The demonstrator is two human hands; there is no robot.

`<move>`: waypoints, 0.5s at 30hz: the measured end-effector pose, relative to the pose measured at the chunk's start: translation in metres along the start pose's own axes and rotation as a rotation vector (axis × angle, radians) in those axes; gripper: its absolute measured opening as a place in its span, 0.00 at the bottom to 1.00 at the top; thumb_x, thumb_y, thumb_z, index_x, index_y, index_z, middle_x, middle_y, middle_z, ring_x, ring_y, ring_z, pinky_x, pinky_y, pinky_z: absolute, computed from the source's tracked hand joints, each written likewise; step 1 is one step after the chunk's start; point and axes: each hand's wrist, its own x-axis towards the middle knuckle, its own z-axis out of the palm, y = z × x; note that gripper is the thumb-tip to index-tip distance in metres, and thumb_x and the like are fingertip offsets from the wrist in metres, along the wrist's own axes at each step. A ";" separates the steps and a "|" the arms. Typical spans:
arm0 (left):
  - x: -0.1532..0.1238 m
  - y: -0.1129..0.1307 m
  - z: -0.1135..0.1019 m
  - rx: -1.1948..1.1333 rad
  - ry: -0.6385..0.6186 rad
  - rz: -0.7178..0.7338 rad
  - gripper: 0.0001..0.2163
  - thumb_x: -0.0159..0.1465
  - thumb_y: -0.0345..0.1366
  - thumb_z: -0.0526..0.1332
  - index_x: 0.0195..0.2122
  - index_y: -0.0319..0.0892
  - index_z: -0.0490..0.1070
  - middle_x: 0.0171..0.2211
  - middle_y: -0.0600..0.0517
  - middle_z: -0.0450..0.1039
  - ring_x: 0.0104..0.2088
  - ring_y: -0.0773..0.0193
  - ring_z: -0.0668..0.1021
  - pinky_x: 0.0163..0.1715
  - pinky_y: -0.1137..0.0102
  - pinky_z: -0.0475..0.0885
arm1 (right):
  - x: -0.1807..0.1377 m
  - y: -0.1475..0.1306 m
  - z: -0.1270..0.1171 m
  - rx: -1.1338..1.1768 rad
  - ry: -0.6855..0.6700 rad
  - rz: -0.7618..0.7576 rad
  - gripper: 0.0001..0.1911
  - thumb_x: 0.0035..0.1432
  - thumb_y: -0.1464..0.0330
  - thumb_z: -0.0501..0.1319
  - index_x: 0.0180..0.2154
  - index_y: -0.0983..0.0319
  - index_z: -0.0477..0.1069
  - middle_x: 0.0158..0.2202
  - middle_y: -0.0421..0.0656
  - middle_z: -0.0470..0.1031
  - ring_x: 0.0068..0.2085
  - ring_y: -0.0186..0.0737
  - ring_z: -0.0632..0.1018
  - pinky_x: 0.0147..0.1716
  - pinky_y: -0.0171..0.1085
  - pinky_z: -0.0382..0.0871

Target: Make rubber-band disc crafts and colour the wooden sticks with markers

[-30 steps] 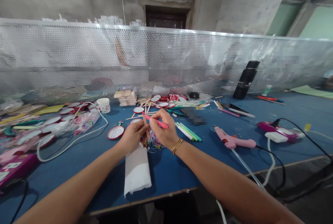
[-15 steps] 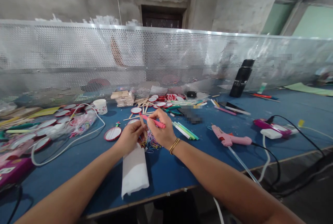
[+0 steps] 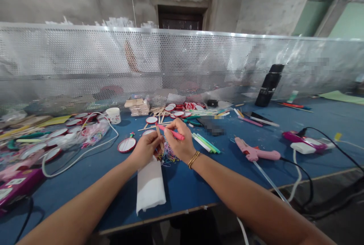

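My right hand point(image 3: 179, 142) is closed around a pink marker point(image 3: 170, 132), its tip pointing left toward a wooden craft stick point(image 3: 159, 135). My left hand point(image 3: 145, 148) pinches that stick upright, just left of the right hand. Both hands hover over a heap of small coloured rubber bands point(image 3: 168, 155) on the blue table point(image 3: 199, 184). A folded white cloth point(image 3: 149, 186) lies under my left wrist. A round red-rimmed white badge point(image 3: 126, 145) rests left of my hands.
A pink glue gun point(image 3: 254, 153) with a glue stick lies right of my hands. Coloured markers point(image 3: 205, 142), loose wooden sticks and red badges point(image 3: 182, 110) lie behind. A white cup point(image 3: 113, 115), white cable, black bottle point(image 3: 269, 85) and perforated metal screen point(image 3: 85, 66) stand further back.
My hands stay together with the marker on the stick; only the view has shifted slightly.
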 end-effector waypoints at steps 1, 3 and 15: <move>0.000 0.000 0.000 0.002 -0.004 -0.005 0.20 0.58 0.55 0.61 0.28 0.40 0.67 0.18 0.56 0.65 0.18 0.69 0.68 0.19 0.74 0.62 | 0.000 0.000 0.000 -0.001 -0.002 -0.003 0.03 0.55 0.72 0.59 0.30 0.59 0.66 0.29 0.39 0.72 0.33 0.37 0.72 0.36 0.38 0.66; 0.000 0.000 0.000 0.005 -0.012 -0.012 0.20 0.59 0.56 0.60 0.29 0.40 0.67 0.18 0.56 0.66 0.18 0.69 0.68 0.18 0.74 0.62 | 0.000 0.001 0.001 -0.006 -0.001 -0.007 0.03 0.55 0.72 0.59 0.30 0.59 0.66 0.29 0.39 0.72 0.33 0.37 0.72 0.37 0.38 0.66; 0.001 -0.002 -0.001 0.013 0.007 -0.019 0.20 0.58 0.56 0.60 0.29 0.40 0.67 0.19 0.56 0.66 0.18 0.69 0.68 0.18 0.74 0.63 | 0.000 0.001 0.001 -0.028 0.020 0.015 0.04 0.56 0.71 0.58 0.29 0.59 0.66 0.28 0.39 0.72 0.32 0.37 0.72 0.36 0.37 0.65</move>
